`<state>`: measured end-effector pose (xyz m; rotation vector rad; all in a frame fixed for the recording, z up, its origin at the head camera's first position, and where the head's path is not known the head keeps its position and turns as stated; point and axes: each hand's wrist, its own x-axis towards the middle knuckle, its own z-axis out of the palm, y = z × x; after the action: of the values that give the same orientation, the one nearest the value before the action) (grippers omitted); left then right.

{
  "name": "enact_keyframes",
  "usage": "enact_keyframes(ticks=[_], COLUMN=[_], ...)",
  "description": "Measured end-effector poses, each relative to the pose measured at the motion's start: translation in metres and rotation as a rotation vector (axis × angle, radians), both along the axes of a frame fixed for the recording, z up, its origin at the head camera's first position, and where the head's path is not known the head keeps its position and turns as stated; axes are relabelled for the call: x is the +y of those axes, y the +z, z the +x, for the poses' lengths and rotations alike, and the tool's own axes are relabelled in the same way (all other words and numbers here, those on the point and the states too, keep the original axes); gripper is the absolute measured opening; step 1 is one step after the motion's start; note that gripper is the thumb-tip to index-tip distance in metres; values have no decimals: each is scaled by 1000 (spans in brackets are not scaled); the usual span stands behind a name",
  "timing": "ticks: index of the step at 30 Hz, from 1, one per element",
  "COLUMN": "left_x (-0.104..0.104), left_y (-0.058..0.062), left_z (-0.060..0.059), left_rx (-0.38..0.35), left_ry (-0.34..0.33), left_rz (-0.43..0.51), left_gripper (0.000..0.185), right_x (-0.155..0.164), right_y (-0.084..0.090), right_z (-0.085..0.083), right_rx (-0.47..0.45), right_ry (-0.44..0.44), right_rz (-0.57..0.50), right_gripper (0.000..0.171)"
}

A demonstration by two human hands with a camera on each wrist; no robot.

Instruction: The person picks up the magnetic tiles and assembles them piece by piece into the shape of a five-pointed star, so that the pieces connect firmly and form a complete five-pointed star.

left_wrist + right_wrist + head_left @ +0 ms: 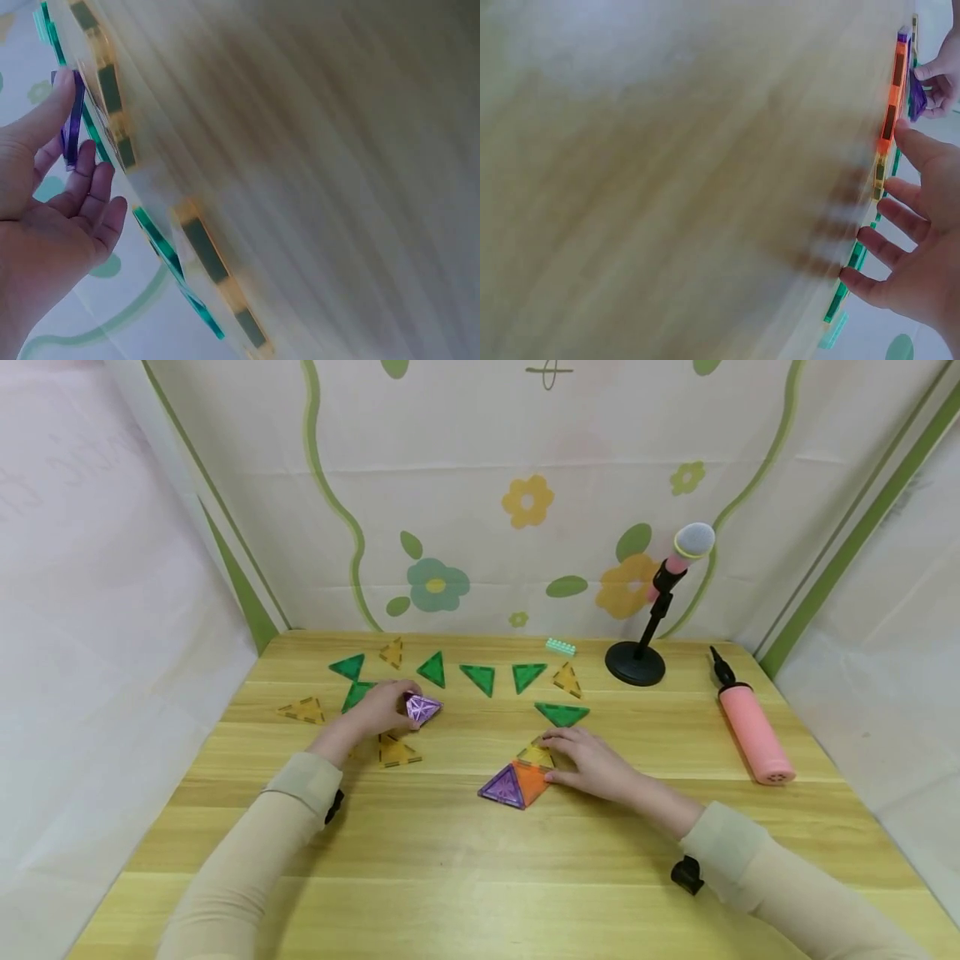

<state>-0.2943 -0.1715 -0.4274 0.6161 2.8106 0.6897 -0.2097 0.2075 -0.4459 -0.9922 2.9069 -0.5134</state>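
Left hand (378,708) pinches purple translucent triangle tile (422,708), well left of joined purple-orange-yellow tile cluster (517,778); right hand (592,764), fingers flat, rests on cluster, nearer.

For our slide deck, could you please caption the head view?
Left hand holds a purple triangle tile; right hand rests beside joined tiles.

Glossy translucent plastic triangles (478,677) on a smooth, light wood-grain table (480,877)
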Motion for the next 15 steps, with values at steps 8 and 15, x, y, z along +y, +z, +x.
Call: enact_keyframes(ticks=[8, 15], left_x=[16, 44], left_y=[2, 8], left_z=[-1, -1], left_rx=[18, -2], left_ry=[-30, 4], left_rz=[101, 138], left_gripper=[24, 16], right_x=[2, 2], right_y=[-1, 1], right_z=[-5, -9], right_rx=[-7, -10], right_ry=[23, 48], right_rz=[42, 65], right_gripper=[56, 56])
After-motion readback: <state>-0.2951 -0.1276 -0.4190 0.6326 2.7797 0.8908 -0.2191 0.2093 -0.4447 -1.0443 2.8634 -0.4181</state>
